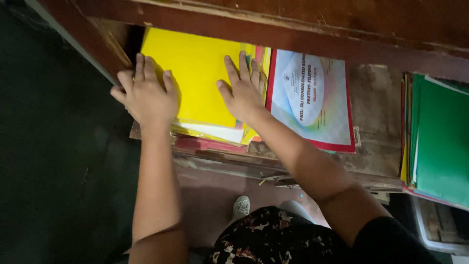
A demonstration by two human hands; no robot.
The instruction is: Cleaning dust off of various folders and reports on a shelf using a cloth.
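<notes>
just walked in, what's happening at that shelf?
A person is bent over a worn wooden shelf with both hands on a stack of folders. The left hand lies flat at the left edge of the yellow folder on top, and the right hand presses on its right edge. Beside the stack lies a red-bordered printed booklet, and further right sits a pile of green folders. Nothing is lifted.
</notes>
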